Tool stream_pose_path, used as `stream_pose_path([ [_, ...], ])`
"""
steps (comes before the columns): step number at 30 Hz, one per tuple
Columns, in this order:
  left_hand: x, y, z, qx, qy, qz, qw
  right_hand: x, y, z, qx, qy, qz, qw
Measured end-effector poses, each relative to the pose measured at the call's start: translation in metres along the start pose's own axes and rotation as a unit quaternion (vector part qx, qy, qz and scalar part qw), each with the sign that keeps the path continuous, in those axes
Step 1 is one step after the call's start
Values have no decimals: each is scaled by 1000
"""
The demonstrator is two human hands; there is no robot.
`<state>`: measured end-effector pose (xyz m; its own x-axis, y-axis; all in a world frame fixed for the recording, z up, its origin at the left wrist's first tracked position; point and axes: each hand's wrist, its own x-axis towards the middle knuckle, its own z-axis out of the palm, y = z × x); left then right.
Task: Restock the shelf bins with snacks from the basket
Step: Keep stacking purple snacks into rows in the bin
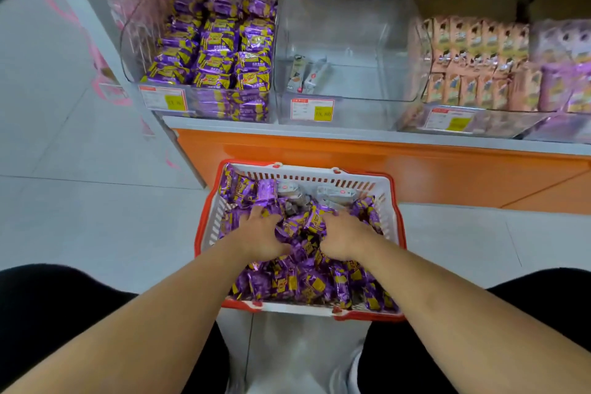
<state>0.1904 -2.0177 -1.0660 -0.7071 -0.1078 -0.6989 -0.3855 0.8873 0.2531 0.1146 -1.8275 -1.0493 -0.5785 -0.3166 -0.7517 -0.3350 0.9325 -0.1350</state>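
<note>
Both in the basket [209,227] now: my left hand [260,233] and right hand [343,235] curl into the purple snack packets [307,278], gathering a clump between them. Light, crinkly, probably slippery foil, so I'd scoop from underneath. The purple-stocked bin [204,105] sits beyond the basket, left.

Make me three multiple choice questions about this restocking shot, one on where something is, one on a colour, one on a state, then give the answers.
1. Where does the basket stand?
A. on the floor before the shelf
B. on the shelf
C. on a cart

2. What colour is the basket's rim?
A. blue
B. red
C. green

3. How full is the middle bin?
A. heaped
B. half full
C. nearly empty

Answers:
1 A: it sits on the floor tiles below the orange shelf base.
2 B: a red edge frames the white walls.
3 C: only a couple of pale packs lie inside, while the left bin is packed with purple snacks.
</note>
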Motion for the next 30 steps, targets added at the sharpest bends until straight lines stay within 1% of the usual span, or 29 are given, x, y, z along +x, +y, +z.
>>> stream_pose_path([
  [2, 3, 5, 4, 7, -71, -12, 997, 11, 4, 4, -18, -56, 38, 998],
  [5, 4, 19, 16, 68, -123, 1, 990, 19, 2, 7, -54, -140, 52, 987],
  [7, 6, 27, 28, 94, -141, 5, 986, 21, 2, 13, -72, -144, 85, 983],
  [8, 7, 29, 35, 100, -138, 8, 985, 20, 2, 17, -72, -126, 111, 983],
  [10, 10, 30, 47, 107, -109, 19, 988, 15, 3, 28, -67, -90, 153, 982],
  [13, 11, 29, 55, 124, -79, 40, 988, 13, 4, 41, -65, -66, 167, 982],
  [15, 9, 29, 55, 132, -77, 47, 987, 11, 4, 43, -75, -58, 178, 980],
  [18, 3, 30, 56, 140, -53, 48, 988, 7, 3, 43, -63, -79, 201, 974],
  [21, -3, 34, 59, 148, -14, 29, 989, 1, 2, 41, -40, -83, 194, 977],
  [25, -16, 36, 60, 196, -2, -10, 981, -10, 1, 39, -81, -54, 130, 987],
  [28, -17, 32, 60, 205, 41, 8, 978, -14, 3, 45, -78, -42, 110, 990],
  [30, -12, 29, 62, 199, 28, 30, 979, -15, 4, 51, -63, -48, 107, 991],
])
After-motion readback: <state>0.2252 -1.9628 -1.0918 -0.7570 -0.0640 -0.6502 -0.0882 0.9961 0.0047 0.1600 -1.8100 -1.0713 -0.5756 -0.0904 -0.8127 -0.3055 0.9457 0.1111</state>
